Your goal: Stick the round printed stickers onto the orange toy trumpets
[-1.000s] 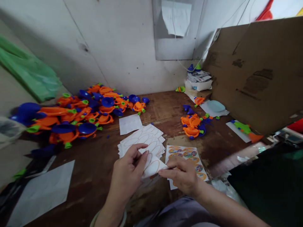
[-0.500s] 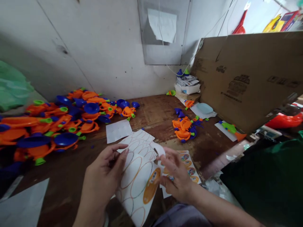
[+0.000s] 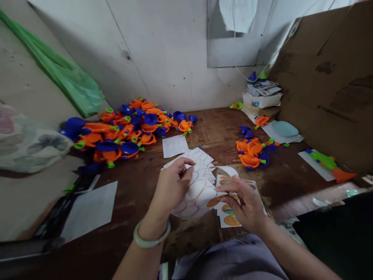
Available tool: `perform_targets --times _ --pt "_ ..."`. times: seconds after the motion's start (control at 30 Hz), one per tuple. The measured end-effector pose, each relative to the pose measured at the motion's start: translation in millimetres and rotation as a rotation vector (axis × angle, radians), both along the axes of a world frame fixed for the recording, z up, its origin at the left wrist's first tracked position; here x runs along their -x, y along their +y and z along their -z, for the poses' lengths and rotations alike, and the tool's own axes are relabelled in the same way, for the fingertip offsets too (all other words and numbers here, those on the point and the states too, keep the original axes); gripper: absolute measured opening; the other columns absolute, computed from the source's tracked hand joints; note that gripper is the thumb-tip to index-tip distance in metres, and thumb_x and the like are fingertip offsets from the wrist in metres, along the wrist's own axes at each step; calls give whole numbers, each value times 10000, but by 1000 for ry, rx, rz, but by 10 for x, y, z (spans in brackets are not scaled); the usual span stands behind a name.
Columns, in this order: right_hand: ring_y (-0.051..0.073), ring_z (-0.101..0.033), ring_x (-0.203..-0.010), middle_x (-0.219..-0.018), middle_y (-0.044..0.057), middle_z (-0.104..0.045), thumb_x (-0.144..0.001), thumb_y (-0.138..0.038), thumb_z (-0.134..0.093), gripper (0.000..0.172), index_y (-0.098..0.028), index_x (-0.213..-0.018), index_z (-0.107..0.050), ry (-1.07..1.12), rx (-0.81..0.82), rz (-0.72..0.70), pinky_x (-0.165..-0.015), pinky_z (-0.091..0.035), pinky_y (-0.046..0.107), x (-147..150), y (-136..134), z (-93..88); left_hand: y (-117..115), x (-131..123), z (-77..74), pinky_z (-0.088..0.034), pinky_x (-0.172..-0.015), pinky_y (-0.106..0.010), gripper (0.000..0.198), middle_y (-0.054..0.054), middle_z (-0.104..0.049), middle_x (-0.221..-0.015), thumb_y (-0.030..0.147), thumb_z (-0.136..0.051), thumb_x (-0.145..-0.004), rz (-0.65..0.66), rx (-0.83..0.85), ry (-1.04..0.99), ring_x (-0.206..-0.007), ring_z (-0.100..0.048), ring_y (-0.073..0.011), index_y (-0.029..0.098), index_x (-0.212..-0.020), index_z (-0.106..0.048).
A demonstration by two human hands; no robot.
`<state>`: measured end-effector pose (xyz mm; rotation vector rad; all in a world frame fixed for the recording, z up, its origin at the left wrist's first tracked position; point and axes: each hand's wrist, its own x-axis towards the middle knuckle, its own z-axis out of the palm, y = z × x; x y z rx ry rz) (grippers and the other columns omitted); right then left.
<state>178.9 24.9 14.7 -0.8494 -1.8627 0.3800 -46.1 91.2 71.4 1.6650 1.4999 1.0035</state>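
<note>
Head view: the left hand (image 3: 171, 186), with a pale green bangle (image 3: 151, 235) on its wrist, has a closed grip on a curled white label sheet (image 3: 198, 196) printed with orange oval outlines, its fingers and thumb curved around the sheet's left side. The right hand (image 3: 244, 202) is partly open, with fingers spread and fingertips at the sheet's right end; whether it pinches the sheet cannot be determined. The sheet is held just above the wooden desk (image 3: 134, 194), over a printed sheet of round orange labels (image 3: 231, 219), which lies directly beneath the right hand. Behind the held sheet is a loose stack of similar oval-marked sheets (image 3: 201, 159), and a plain white sheet (image 3: 175, 146) lies just beyond it. A larger pile of orange, blue and green plastic toy parts (image 3: 128, 128) occupies the upper left of the desk, and a smaller pile (image 3: 252, 153) sits right of centre. At lower left lies a large pale sheet (image 3: 90, 210). A green-and-orange toy (image 3: 328, 163) rests on a white sheet at the right edge, below a cardboard panel (image 3: 329, 77). A white box with papers (image 3: 260, 97) stands in the far corner of the desk.
</note>
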Motion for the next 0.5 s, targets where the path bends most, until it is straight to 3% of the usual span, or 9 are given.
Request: perform_targets --times 0.13,0.3,0.4,0.5 --pt "235 -855 -902 -1047 27 -879 -1087 -170 -585 372 -335 -1418 -621 -14 -18 45 -887 -713 416 6 4 87 67 -7 94 -278 -509 -259 188 64 -465 -521 328 -571 -805 11 71 47 -491 -407 -143 215 -878 -703" --pt "219 -819 -707 -889 -8 -863 -1039 -83 -576 417 -358 -1345 -638 -31 -81 18 -767 -707 366 54 33 166 132 22 156 -271 -515 -262 119 76 -443 -472 282 -579 -786 5 83 62 -477 -396 -140 222 -816 -677" --pt "225 -852 -808 -979 14 -878 -1047 -100 -571 450 -346 -1424 -588 -31 -98 54 -792 -714 358 87 53 131 117 48 132 -277 -504 -259 170 75 -447 -497 323 -568 -804 21 93 54 -477 -385 -136 215 -855 -689" --pt "228 -863 -943 -1038 33 -882 -1044 -107 -589 383 -319 -1359 -634 -51 -38 63 -863 -716 348 112 56 82 88 74 112 -316 -514 -254 252 52 -497 -574 386 -559 -840 42 59 20 -524 -419 -138 202 -927 -706"
